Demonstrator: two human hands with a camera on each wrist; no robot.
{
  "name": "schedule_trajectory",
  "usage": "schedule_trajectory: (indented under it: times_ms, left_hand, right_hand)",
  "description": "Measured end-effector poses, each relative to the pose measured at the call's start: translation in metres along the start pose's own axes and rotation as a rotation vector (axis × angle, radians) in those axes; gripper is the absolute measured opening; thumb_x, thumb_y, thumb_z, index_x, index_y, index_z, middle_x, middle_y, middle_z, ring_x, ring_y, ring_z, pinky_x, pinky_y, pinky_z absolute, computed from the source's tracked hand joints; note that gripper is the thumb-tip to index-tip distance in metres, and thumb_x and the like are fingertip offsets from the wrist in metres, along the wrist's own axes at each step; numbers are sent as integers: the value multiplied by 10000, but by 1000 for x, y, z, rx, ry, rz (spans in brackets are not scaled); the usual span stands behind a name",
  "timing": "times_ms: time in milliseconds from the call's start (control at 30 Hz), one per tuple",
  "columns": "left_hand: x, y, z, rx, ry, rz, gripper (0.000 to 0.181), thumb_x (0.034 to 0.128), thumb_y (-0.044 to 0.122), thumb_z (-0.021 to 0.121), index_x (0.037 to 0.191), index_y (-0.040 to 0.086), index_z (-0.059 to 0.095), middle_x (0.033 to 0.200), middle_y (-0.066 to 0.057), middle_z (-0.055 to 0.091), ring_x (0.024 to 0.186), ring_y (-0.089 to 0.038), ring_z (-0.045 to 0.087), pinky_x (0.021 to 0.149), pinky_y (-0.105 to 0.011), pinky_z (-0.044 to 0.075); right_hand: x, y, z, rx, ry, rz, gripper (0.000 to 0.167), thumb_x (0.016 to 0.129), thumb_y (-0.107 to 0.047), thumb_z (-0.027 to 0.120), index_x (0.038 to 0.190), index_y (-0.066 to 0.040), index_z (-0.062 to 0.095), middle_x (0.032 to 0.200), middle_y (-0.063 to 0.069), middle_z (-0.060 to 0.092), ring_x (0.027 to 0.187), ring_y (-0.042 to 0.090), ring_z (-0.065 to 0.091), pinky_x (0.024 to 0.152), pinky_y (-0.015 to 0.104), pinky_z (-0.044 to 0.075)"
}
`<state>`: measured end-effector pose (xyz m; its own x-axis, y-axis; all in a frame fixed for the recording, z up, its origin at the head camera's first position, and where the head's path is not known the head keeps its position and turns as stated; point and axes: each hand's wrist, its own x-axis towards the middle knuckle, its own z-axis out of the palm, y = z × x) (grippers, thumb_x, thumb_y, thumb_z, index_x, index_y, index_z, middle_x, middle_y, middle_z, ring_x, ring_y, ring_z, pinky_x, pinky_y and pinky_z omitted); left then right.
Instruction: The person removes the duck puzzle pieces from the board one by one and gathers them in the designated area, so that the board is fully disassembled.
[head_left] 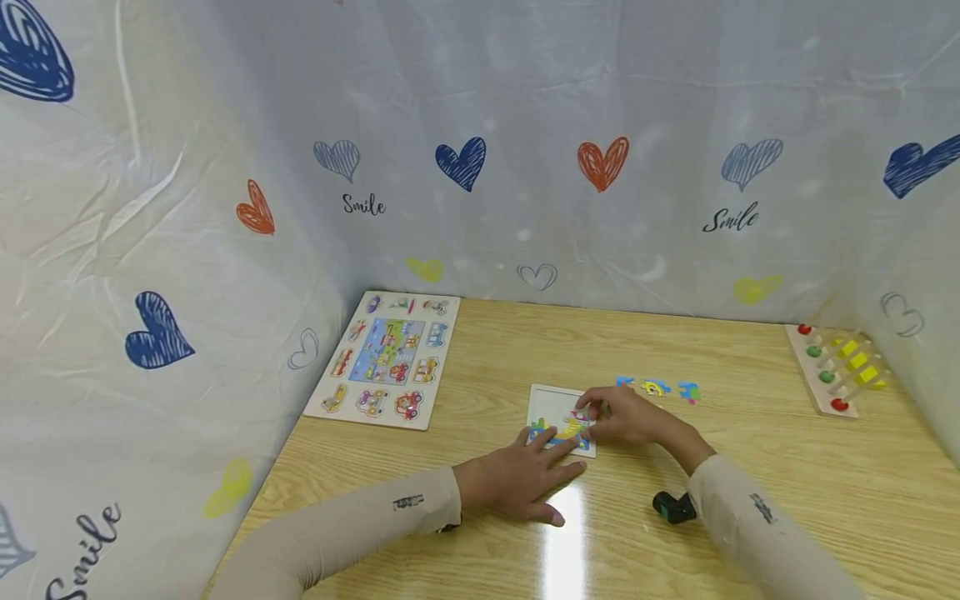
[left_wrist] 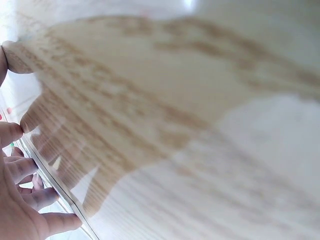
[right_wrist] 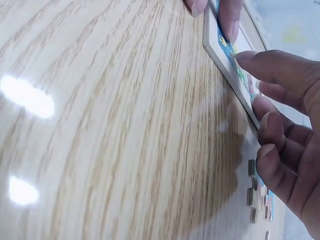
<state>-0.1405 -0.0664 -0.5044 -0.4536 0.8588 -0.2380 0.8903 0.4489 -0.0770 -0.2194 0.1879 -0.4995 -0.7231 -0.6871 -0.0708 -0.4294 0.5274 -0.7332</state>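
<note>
The right hand [head_left: 626, 414], fingers curved, touches puzzle pieces [head_left: 572, 424] on the right side of the board [head_left: 550, 401]; whether it pinches one cannot be told. The left hand [head_left: 521, 477], fingers spread, rests on the board's near edge. Loose pieces [head_left: 656, 387] lie farther right on the desk [head_left: 517, 354].

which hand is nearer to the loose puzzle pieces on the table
Right. The right hand is close beside the loose puzzle pieces; the left hand is farther off, its fingers at the near side of the small puzzle tray.
</note>
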Motion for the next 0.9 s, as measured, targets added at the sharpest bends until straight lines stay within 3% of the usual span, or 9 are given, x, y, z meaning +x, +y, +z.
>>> schedule_trajectory:
  times_ms: [500, 733, 900]
  left_hand:
    - [1, -1, -3, -11, -38, -3, 796, 984, 725, 244, 1621, 250, 193, 1690, -83, 144, 1517, -408, 230, 1108, -597, 378]
    - [0, 0, -5, -32, -49, -10, 798, 982, 723, 263, 1622, 251, 193, 1692, -80, 133, 1520, -408, 220, 1113, -600, 371]
    - [0, 0, -5, -49, -40, -6, 797, 985, 718, 277, 1621, 245, 198, 1693, -82, 130, 1521, -414, 213, 1111, -613, 364]
  right_hand:
    - [2, -3, 0, -48, -21, 48, 385, 895, -213, 772, 1235, -52, 692, 945, 53, 582, 812, 155, 490, 689, 259, 455]
    - [3, -3, 0, -45, -16, 63, 336, 889, -220, 781, 1183, -99, 674, 1104, 83, 600, 997, 215, 541, 818, 348, 471]
    - [3, -2, 1, -54, -10, 63, 344, 880, -222, 789, 1181, -102, 671, 1120, 89, 594, 994, 213, 530, 810, 338, 452]
